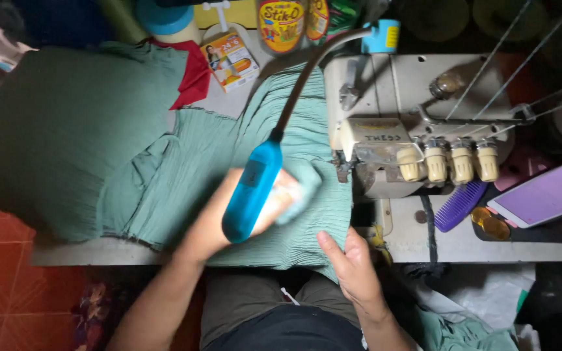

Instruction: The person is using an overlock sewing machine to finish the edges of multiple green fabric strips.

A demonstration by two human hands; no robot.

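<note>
From the head camera, looking straight down: a person sits at a bench [86, 252] with a cream sewing machine [385, 140] on its right half. Ribbed green cloth [183, 175] is spread across the bench from the far left, where a big heap of it bulges over the edge, to the machine's left side, where the needle end sits.

The left hand [281, 198] is bunched around a fold of the green cloth, fingers curled on it, just left of the machine's foot; a blue lamp [252, 192] on a dark bendy neck hangs over it and hides part of the hand, which is also blurred. The right hand [352, 260] lies nearer, flat and loose with fingers together, pressing the near edge of the same cloth where it drops off the bench toward the lap; it grips nothing that I can see.

As to progress, I judge the sewing to be in the middle: cloth is gathered at the machine, but most of it lies to the left, and I cannot make out a finished seam, so how much is stitched is unclear.

On the right of the bench are a purple comb [458, 207] and a pale purple tablet [548, 194]. At the far edge stand a small orange box [230, 60] and a yellow jar [281, 25].
</note>
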